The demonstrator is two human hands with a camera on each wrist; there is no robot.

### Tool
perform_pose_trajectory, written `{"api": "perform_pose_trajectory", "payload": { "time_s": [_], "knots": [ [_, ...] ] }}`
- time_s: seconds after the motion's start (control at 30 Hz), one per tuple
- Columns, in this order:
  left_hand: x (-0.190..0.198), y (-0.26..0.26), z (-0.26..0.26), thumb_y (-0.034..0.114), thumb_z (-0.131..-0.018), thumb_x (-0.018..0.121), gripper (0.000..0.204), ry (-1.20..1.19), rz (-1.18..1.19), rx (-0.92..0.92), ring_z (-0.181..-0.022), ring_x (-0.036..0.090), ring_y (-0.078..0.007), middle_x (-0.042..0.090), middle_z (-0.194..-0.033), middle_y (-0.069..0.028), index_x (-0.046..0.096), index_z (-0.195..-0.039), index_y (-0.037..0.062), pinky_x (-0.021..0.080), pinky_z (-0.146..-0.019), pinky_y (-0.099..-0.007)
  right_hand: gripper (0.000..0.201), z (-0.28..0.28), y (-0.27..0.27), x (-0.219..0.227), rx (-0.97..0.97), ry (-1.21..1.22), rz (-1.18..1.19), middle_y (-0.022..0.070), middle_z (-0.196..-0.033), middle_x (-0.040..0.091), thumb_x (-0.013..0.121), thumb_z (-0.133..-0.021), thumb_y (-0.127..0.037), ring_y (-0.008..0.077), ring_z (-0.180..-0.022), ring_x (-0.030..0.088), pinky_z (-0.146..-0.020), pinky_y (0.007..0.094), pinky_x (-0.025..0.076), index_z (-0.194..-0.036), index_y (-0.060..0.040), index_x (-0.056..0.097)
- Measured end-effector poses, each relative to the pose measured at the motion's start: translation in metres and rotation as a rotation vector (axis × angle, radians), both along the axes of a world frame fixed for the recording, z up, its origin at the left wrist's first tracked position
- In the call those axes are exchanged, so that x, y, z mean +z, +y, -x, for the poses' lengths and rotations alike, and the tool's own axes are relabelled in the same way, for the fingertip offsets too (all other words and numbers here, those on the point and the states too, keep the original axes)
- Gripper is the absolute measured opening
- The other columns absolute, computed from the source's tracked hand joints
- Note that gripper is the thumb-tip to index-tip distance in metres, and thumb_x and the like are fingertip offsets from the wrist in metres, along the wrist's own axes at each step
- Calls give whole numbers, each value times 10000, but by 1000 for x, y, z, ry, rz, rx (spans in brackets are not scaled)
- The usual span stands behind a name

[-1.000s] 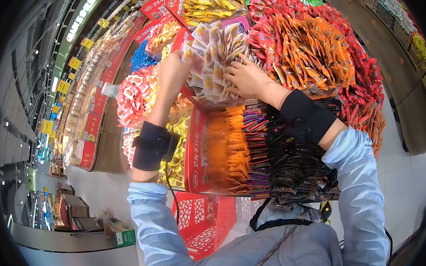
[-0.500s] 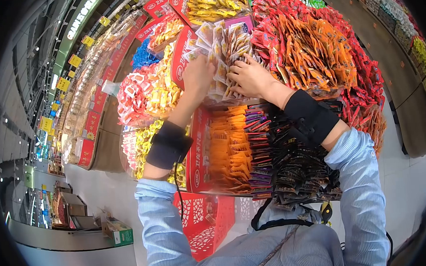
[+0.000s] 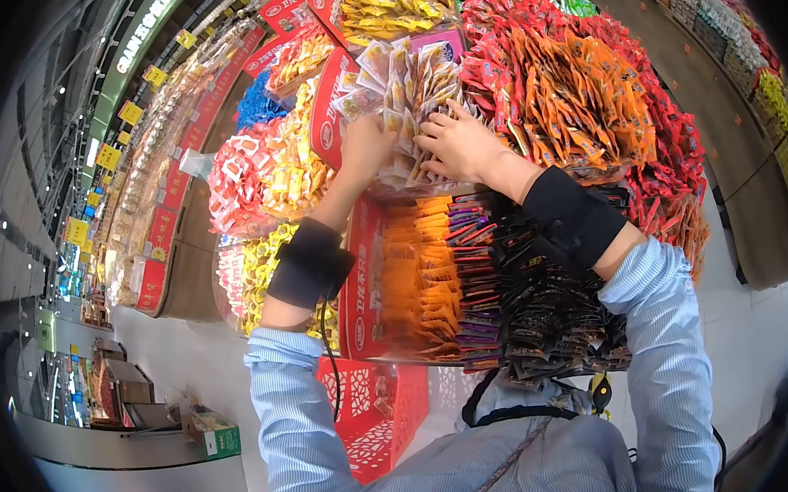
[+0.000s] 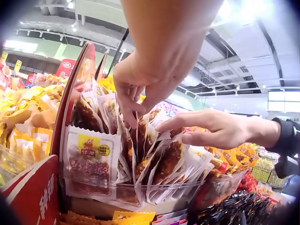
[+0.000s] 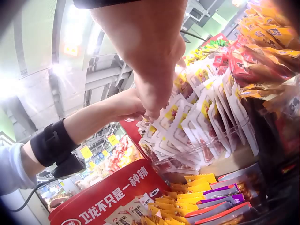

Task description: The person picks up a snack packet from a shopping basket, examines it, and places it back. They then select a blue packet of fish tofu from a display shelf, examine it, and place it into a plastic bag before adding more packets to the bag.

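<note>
A: L hand (image 4: pixel 136 89)?
B: Fingers curled down among white packets (image 4: pixel 91 157), pinching one, at the clear bin's (image 4: pixel 154 190) left end.
A: R hand (image 4: pixel 211 129)?
B: Fingers straight, flat on packets at bin's right end. Red basket (image 3: pixel 377 414) below on floor.

Glossy plastic snack packets (image 4: pixel 91 161), clear smooth plastic bin (image 4: pixel 140 192), glossy red card divider (image 4: pixel 33 192), matt black cloth wristband (image 3: pixel 309 262)
</note>
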State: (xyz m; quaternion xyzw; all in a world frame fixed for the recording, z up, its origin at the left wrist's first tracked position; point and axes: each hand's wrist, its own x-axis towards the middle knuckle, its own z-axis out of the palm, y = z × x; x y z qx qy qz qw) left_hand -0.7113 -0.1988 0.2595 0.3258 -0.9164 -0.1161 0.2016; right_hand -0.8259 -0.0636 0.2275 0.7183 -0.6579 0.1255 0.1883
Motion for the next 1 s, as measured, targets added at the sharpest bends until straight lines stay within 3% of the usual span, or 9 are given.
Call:
{"api": "perform_pose_trajectory", "payload": {
  "time_s": [0.23, 0.33, 0.43, 0.47, 0.57, 0.7, 0.73, 0.83, 1.0],
  "knots": [
    [-12, -35, 9, 229, -697, 661, 293, -50, -41, -52, -423, 562, -185, 583, -546, -118, 581, -617, -42, 464, -495, -309, 362, -2, -2, 0, -36, 8, -46, 54, -995, 536, 509, -786, -372, 208, -1057, 452, -973, 425, 246, -1013, -92, 541],
    [27, -31, 14, 327, -664, 671, 334, -114, -77, 74, -647, 601, -304, 597, -645, -176, 608, -631, 1, 471, -604, -378, 380, -2, 0, 1, -49, 1, -65, 60, -1031, 534, 500, -792, -378, 207, -1077, 442, -979, 426, 236, -1039, -93, 541],
    [35, -29, 20, 393, -653, 680, 383, 52, 76, 56, -682, 606, -289, 612, -711, -172, 629, -694, 16, 472, -622, -369, 387, -2, 0, 0, -48, -13, -56, 63, -1039, 533, 493, -796, -382, 207, -1084, 437, -980, 428, 234, -1049, -93, 538],
    [36, -26, 21, 391, -642, 676, 378, 7, -49, 53, -708, 608, -289, 618, -755, -170, 637, -737, 27, 475, -644, -370, 386, -2, 0, 0, -47, -12, -48, 62, -1038, 533, 492, -796, -381, 206, -1084, 436, -979, 429, 236, -1049, -93, 537],
    [16, -36, 31, 362, -626, 674, 360, 27, 52, 48, -723, 610, -291, 618, -751, -170, 637, -756, 28, 478, -658, -367, 383, -2, -1, -3, -45, -11, -29, 59, -1032, 534, 491, -794, -377, 206, -1084, 436, -977, 432, 240, -1046, -92, 538],
    [2, -52, 42, 280, -649, 623, 271, 90, -28, 124, -749, 606, -296, 620, -759, -164, 639, -775, 41, 476, -675, -369, 356, 1, -2, -7, -30, -6, 37, 55, -985, 546, 496, -782, -371, 212, -1044, 456, -970, 449, 249, -989, -89, 558],
    [6, -51, 41, 253, -670, 594, 225, 64, -112, 68, -748, 602, -301, 621, -758, -153, 641, -770, 58, 471, -676, -381, 351, 1, -4, -11, -16, -3, 92, 52, -954, 555, 499, -776, -379, 211, -1014, 469, -967, 459, 248, -954, -86, 575],
    [10, -44, 41, 243, -684, 586, 210, 214, 54, 72, -739, 598, -310, 619, -756, -143, 639, -792, 70, 463, -674, -391, 351, 1, -4, -13, -8, 4, 143, 52, -925, 561, 498, -773, -388, 217, -984, 479, -961, 465, 258, -910, -78, 590],
    [27, -47, 47, 244, -723, 582, 223, 274, 121, 162, -764, 589, -326, 613, -782, -162, 617, -856, 69, 450, -695, -403, 350, 1, -2, -13, 6, -11, 153, 54, -919, 558, 486, -786, -384, 222, -986, 474, -958, 463, 265, -923, -75, 577]
  ]
}}
